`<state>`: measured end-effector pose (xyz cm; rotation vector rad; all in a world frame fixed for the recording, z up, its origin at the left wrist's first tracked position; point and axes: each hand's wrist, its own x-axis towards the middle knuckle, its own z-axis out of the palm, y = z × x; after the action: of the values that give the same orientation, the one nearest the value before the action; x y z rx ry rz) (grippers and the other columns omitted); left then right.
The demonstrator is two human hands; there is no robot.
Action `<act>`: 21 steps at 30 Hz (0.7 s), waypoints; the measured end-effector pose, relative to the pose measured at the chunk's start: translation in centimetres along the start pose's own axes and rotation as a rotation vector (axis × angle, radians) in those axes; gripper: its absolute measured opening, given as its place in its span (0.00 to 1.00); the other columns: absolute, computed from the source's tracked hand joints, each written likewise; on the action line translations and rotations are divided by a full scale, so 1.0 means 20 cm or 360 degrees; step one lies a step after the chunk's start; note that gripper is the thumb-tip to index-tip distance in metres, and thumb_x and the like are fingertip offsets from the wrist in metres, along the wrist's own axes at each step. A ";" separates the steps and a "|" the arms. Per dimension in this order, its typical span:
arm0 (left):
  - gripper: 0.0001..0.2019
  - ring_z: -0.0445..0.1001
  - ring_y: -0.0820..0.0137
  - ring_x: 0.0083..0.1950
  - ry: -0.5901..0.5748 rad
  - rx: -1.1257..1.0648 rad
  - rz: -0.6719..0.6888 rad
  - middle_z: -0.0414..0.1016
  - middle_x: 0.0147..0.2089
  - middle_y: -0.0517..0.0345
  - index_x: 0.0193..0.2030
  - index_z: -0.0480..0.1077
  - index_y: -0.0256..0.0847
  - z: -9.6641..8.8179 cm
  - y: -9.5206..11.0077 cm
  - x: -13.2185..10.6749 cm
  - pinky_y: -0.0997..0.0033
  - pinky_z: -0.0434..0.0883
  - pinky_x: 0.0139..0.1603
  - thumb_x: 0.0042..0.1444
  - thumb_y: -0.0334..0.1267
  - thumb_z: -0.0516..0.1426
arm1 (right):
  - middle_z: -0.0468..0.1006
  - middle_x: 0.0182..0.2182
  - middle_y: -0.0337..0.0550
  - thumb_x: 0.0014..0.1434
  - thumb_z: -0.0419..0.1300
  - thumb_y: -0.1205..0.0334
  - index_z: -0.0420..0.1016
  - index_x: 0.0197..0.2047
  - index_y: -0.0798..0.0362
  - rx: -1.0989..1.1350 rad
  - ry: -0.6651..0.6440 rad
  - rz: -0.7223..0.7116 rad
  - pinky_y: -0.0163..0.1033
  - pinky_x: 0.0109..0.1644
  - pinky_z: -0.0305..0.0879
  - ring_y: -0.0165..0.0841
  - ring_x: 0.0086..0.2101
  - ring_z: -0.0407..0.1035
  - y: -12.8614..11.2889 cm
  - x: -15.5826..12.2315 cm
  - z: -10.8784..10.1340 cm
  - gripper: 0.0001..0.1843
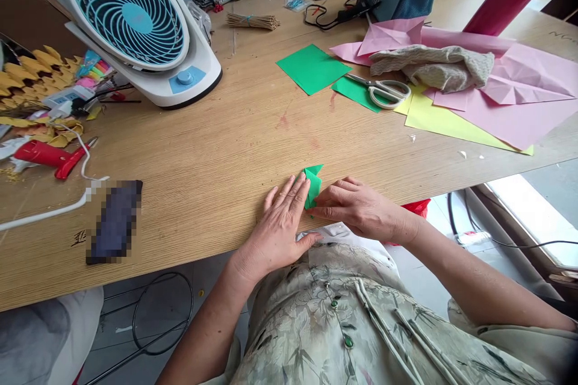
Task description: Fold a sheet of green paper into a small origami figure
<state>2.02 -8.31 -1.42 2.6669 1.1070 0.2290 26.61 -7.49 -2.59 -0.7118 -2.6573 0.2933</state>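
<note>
A small folded piece of green paper lies near the front edge of the wooden table. My left hand rests flat beside it, fingers stretched out and pressing on its left side. My right hand comes in from the right with its fingers drawn together, pinching the paper's lower right edge. Part of the paper is hidden under both hands.
A white and teal desk fan stands at the back left. Green sheets, scissors, yellow paper, pink paper and a grey cloth lie at the right. A blurred phone, red tool and yellow folded pieces sit left.
</note>
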 end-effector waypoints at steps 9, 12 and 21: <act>0.23 0.65 0.58 0.72 0.0483 0.0026 0.0207 0.71 0.68 0.43 0.70 0.61 0.39 0.06 -0.05 -0.10 0.51 0.67 0.69 0.70 0.32 0.51 | 0.77 0.55 0.51 0.71 0.49 0.71 0.70 0.67 0.49 -0.0043 -0.0009 0.0010 0.49 0.50 0.62 0.41 0.48 0.68 0.00 0.00 0.00 0.25; 0.21 0.66 0.56 0.72 0.0410 0.0131 0.0246 0.71 0.68 0.43 0.68 0.64 0.35 0.06 -0.05 -0.11 0.49 0.67 0.69 0.71 0.35 0.51 | 0.76 0.56 0.52 0.71 0.49 0.70 0.70 0.66 0.50 -0.0075 0.0001 -0.0019 0.49 0.50 0.63 0.42 0.48 0.68 0.00 -0.01 0.01 0.24; 0.24 0.64 0.56 0.73 0.0225 0.0270 0.0254 0.65 0.72 0.43 0.70 0.62 0.31 0.02 -0.06 -0.11 0.51 0.66 0.70 0.73 0.40 0.49 | 0.75 0.60 0.57 0.71 0.47 0.73 0.74 0.62 0.59 -0.0020 0.0038 -0.0139 0.52 0.55 0.68 0.44 0.55 0.67 -0.01 0.00 0.02 0.22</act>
<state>-0.23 -9.24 -2.23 2.9336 0.9936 0.3734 26.31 -7.63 -2.91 -0.5972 -2.6612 0.2429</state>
